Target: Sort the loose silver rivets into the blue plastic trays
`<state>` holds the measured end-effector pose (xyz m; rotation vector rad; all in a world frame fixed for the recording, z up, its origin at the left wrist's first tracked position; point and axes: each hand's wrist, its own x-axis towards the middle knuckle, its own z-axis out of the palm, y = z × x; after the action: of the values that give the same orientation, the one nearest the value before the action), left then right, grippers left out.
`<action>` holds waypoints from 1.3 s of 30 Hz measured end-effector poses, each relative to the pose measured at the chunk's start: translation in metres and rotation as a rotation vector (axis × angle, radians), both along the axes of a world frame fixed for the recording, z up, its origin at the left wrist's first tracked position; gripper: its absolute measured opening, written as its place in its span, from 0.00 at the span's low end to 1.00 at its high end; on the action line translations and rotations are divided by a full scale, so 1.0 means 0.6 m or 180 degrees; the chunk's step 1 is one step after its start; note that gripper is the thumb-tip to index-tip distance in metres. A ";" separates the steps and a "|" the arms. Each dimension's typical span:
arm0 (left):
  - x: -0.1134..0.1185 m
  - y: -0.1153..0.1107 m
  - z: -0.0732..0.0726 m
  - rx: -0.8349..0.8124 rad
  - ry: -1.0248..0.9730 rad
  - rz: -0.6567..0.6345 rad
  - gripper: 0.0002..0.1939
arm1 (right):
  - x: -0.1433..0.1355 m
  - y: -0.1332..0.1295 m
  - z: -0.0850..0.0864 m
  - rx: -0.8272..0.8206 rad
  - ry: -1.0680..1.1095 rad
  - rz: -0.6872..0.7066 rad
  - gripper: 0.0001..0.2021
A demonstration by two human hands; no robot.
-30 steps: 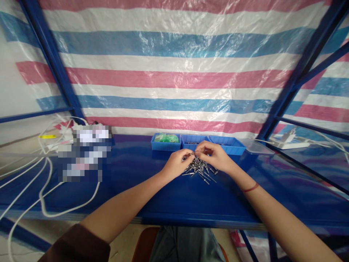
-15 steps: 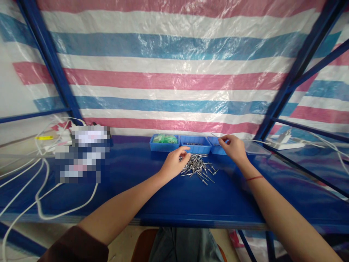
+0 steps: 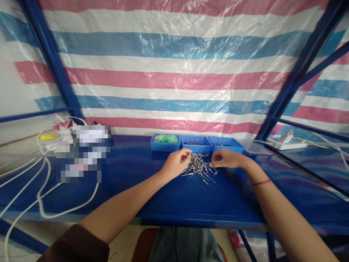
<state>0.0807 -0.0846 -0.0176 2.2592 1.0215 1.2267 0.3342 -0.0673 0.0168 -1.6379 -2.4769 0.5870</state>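
Note:
A heap of silver rivets [image 3: 198, 165] lies on the blue table [image 3: 174, 203]. My left hand [image 3: 177, 162] is at the heap's left edge, thumb and fingers curled with a gap between them, and nothing shows in it. My right hand [image 3: 226, 159] is at the heap's right edge, fingertips bent down by the rivets; whether a rivet is between them is too small to tell. Behind the heap stand three blue bins: the left bin [image 3: 165, 146] with green packets, the middle bin [image 3: 196, 148] and the right bin [image 3: 229, 148], each with a few small metal pieces.
White cables [image 3: 43, 189] and a power strip cluster at the left. A clear lid [image 3: 257, 147] lies right of the bins, near a white power strip [image 3: 291, 145]. Blue frame posts [image 3: 293, 83] rise on both sides before a striped sheet [image 3: 174, 80].
My right hand has come down from above the right bin to the right edge of the heap, and the thin rivet it held there no longer shows. My left hand has barely moved.

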 end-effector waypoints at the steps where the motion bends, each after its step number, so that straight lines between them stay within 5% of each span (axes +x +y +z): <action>1: 0.000 0.000 0.000 -0.0010 0.0016 0.0001 0.11 | -0.003 0.002 -0.005 0.0001 -0.0039 -0.0010 0.13; 6: 0.001 0.001 -0.001 -0.0056 0.0074 -0.0064 0.11 | -0.020 0.005 -0.013 0.0195 0.0037 0.0041 0.05; 12: 0.002 0.000 -0.004 -0.0042 0.0213 -0.0246 0.10 | -0.080 -0.022 0.002 0.0612 0.1778 0.0661 0.11; 16: 0.004 -0.002 -0.003 0.0029 0.0241 -0.0343 0.10 | -0.115 -0.035 0.000 0.0708 0.2273 0.1011 0.11; 27: 0.003 -0.002 0.005 -0.0098 0.0153 -0.0176 0.13 | -0.133 -0.034 -0.021 0.0792 0.2743 0.0626 0.11; 39: 0.005 -0.001 -0.003 -0.0035 0.0166 -0.0310 0.12 | -0.137 -0.041 -0.009 0.0984 0.2844 0.0629 0.09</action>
<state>0.0835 -0.0852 -0.0194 2.3147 0.9223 1.1250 0.2522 -0.0922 0.0115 -0.7599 -1.9145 0.7067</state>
